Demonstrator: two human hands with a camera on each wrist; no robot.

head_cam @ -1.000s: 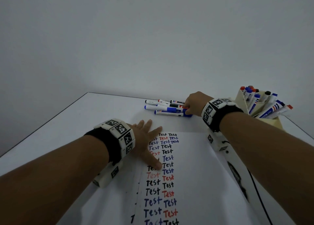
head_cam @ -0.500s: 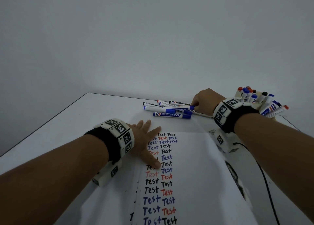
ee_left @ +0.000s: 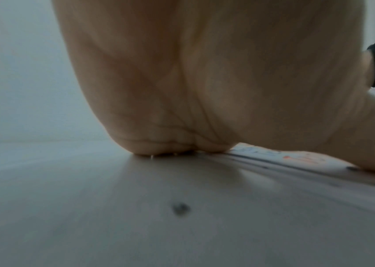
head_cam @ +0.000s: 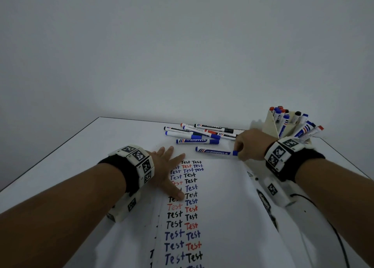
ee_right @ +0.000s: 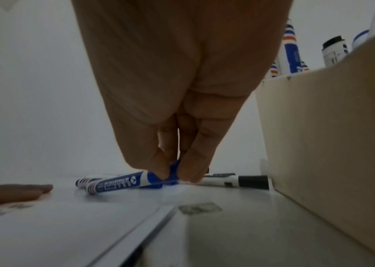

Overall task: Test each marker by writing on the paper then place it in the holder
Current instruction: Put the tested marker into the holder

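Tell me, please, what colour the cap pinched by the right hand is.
Blue; clearest in the right wrist view.

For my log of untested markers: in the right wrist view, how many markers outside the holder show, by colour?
Blue: 2, the blue marker pinched by the right hand and another behind it.
Black: 1, the black marker by the holder.
Total: 3

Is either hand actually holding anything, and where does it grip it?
The right hand pinches a blue marker by its capped end. The left hand holds nothing; it presses flat on the paper.
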